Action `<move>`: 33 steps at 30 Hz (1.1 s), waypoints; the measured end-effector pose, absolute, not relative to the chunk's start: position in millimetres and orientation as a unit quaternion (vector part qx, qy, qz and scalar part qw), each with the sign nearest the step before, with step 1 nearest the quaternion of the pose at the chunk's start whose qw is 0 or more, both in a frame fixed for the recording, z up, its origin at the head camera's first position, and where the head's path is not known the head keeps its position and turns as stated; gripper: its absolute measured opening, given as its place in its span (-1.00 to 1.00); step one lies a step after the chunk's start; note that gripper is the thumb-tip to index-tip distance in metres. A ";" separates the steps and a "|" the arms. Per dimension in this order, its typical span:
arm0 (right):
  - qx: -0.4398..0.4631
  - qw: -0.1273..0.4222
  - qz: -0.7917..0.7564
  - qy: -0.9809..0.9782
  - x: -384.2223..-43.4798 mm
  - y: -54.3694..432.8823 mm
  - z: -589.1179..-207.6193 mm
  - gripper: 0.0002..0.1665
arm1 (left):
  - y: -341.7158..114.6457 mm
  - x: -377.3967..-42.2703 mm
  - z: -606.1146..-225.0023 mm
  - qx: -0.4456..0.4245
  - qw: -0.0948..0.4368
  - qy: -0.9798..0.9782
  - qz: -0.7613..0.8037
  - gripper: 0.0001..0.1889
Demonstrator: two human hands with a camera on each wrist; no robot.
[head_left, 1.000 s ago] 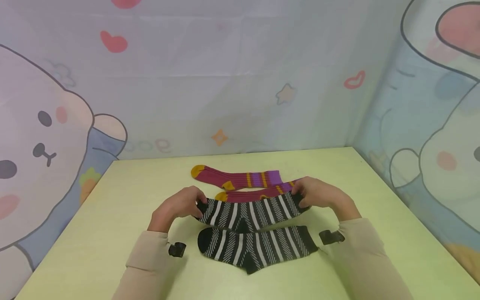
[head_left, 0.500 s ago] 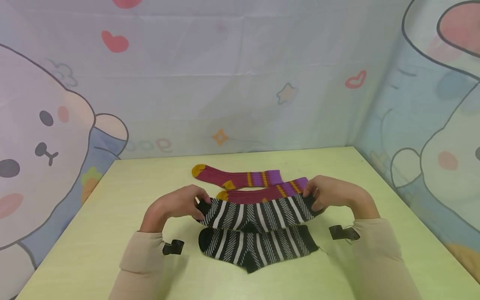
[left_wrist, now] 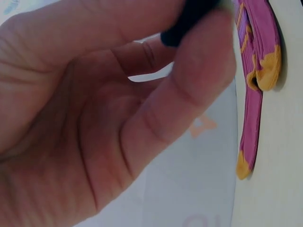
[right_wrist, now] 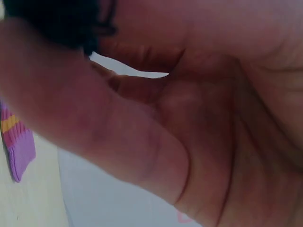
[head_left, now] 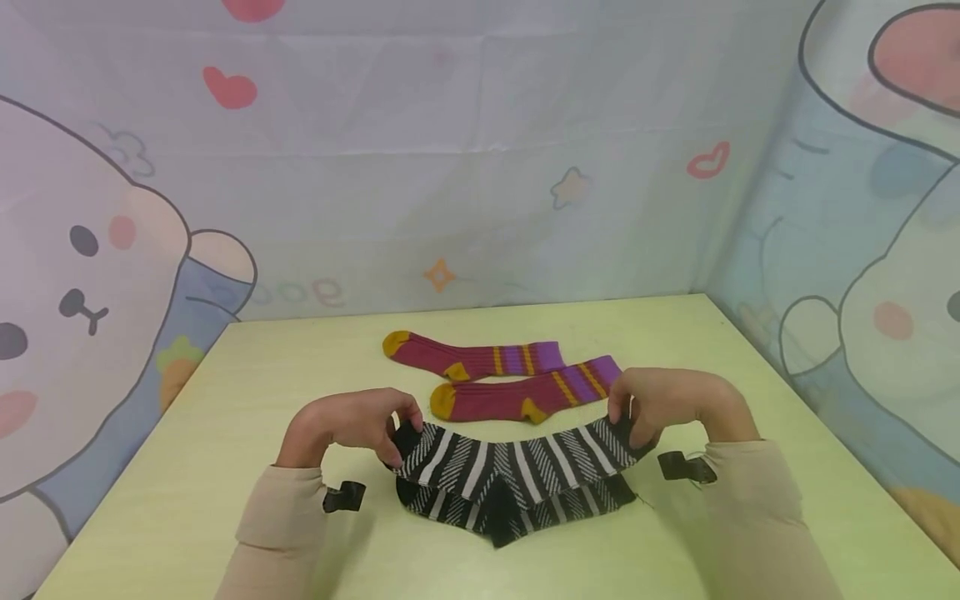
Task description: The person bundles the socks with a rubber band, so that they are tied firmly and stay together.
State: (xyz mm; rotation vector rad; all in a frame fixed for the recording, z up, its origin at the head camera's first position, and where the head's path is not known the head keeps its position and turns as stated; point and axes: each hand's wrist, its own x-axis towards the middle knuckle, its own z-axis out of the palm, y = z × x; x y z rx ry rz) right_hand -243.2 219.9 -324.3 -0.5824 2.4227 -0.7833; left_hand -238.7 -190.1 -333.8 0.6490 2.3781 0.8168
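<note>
A black sock with white stripes (head_left: 517,467) hangs stretched between both hands, sagging in the middle. My left hand (head_left: 363,421) pinches its dark toe end between thumb and fingers. At the other end, my right hand (head_left: 667,400) pinches the black cuff; in the right wrist view dark knit fabric (right_wrist: 52,21) with loose threads shows between thumb and finger. A second striped sock (head_left: 596,500) of the same pattern lies flat on the table beneath, mostly covered by the held one.
Two maroon socks with yellow toes and heels and purple cuffs lie behind the hands, one farther back (head_left: 472,358) and one nearer (head_left: 510,396). The pale table (head_left: 285,358) ends at a cartoon-printed cloth backdrop (head_left: 480,208).
Both hands first spread slightly, the right one moving rightward, then came toward the near edge and lower. The held striped sock now overlaps the one on the table and uncovers the nearer maroon sock.
</note>
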 end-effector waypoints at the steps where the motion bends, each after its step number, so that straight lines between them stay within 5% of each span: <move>1: -0.215 0.264 -0.284 0.897 -242.7 218.0 -324.4 -0.65 | -190.2 -238.0 -333.7 0.239 0.271 0.883 0.300 -0.61; 15: -0.247 0.301 -0.243 0.888 -245.2 204.4 -335.1 -0.56 | -185.0 -238.1 -338.9 0.224 0.284 0.893 0.267 -0.64; 33: -0.212 0.347 -0.180 0.896 -251.8 187.5 -360.4 -0.73 | -179.2 -237.9 -348.4 0.174 0.314 0.892 0.274 -0.70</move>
